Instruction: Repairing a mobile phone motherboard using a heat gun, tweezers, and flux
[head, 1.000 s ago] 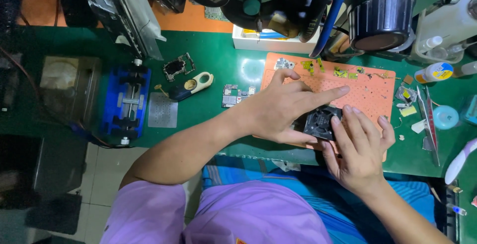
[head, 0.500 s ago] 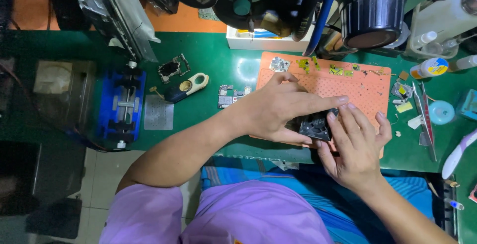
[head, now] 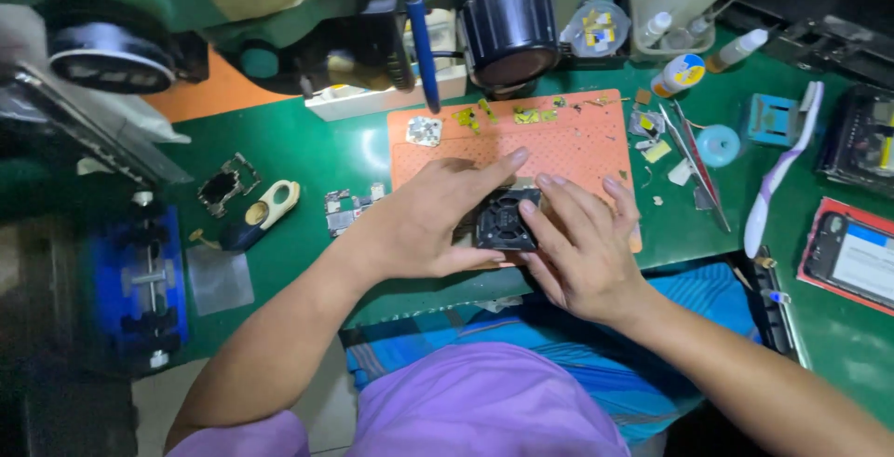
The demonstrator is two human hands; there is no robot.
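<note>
- Since the earlier frame your view is sitting closer over the orange work mat [head: 577, 145], while your two hands are staying on the small black part [head: 504, 220] at the mat's near edge, much as they were.
- Your left hand [head: 430, 224] is wrapping the black part from its left side, index finger stretched out over the mat and thumb lying along the part's near edge; that grip is closing on the part.
- Your right hand [head: 582, 248] is pressing in from the right, fingertips resting on the part's top and right side, so this grip is also closing on it.
- You are holding the black part over the near edge of the mat, between both hands, just above the front edge of the green desk [head: 335, 154].
- Small yellow-green components [head: 503, 114] and a small silver chip [head: 425, 131] are lying along the mat's far edge, well apart from your hands.
- To your left, a cream and blue tool [head: 262, 214] and a small circuit board [head: 343, 212] are lying on the desk.
- Tweezers [head: 700, 170] and a pale blue tape roll [head: 718, 145] are lying right of the mat.
- A blue holder [head: 142, 287] is sitting at the far left, blurred.
</note>
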